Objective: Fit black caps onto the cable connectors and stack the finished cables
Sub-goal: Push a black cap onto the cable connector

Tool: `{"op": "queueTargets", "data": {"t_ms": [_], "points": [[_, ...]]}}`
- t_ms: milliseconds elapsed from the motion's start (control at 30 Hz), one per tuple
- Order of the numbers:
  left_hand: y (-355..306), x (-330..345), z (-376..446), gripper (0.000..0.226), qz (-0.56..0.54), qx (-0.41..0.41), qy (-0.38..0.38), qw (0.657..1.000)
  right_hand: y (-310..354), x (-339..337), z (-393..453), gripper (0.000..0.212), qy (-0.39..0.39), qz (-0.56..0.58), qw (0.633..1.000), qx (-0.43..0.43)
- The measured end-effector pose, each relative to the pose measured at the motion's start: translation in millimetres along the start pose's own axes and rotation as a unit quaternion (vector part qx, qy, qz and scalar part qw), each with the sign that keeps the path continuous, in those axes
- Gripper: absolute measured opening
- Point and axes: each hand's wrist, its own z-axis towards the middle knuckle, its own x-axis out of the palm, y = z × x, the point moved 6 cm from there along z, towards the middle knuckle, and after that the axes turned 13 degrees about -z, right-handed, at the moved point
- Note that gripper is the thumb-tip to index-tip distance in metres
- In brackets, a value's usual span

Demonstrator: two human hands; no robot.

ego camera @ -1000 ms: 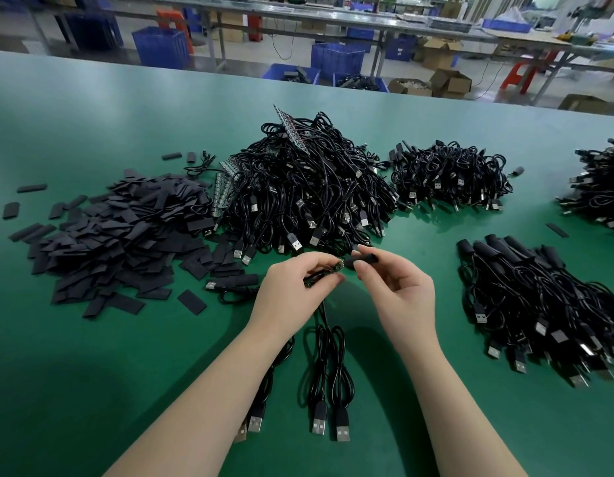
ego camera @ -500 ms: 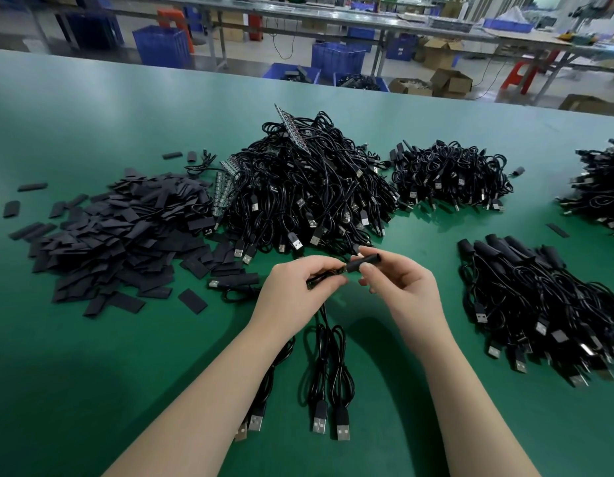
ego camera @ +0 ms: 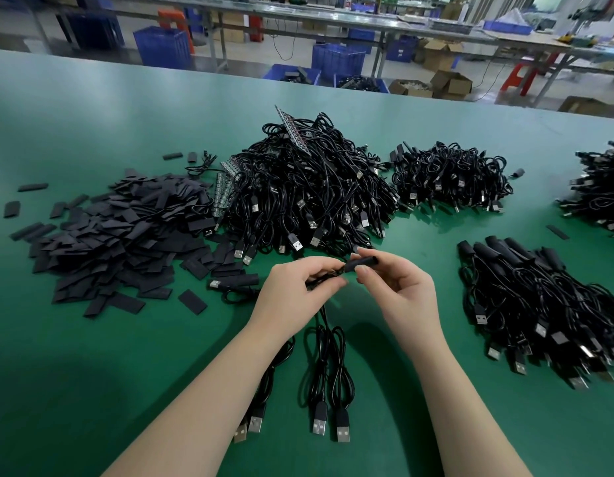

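- Both forearms come in bare from the bottom edge and angle toward each other, so the hands meet around the middle.
- Left hand (ego camera: 295, 290) is knuckles-up, fingers curled under, thumb and index tip pinched together pointing right.
- Right hand (ego camera: 400, 290) sits just beside it, palm turned partly toward the camera, thumb and index closed in a pinch, other fingers loosely curled.
- Fingertips of the two hands are almost touching.

Even, bright overhead light falls on the glossy green-topped bench (ego camera: 92, 339), leaving pale sheen across its far half and a broad soft shadow near the bottom left. The wide-angle lens bows the bench's far edge, and the background workshop looks slightly soft.
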Motion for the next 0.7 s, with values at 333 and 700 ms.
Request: {"op": "queueTargets", "data": {"t_ms": [333, 700], "points": [[1.2, 0.5, -0.8, 0.02, -0.005, 0.001, -0.003, 1.0, 1.0, 0.5, -0.5, 0.032, -0.003, -0.005, 1.0, 0.004], [0.1, 0.5, -1.9, 0.031, -0.025, -0.011, 0.007, 1.0, -4.6, 3.3, -0.6, 0.033, 0.008, 0.004, 0.999, 0.04]]}}
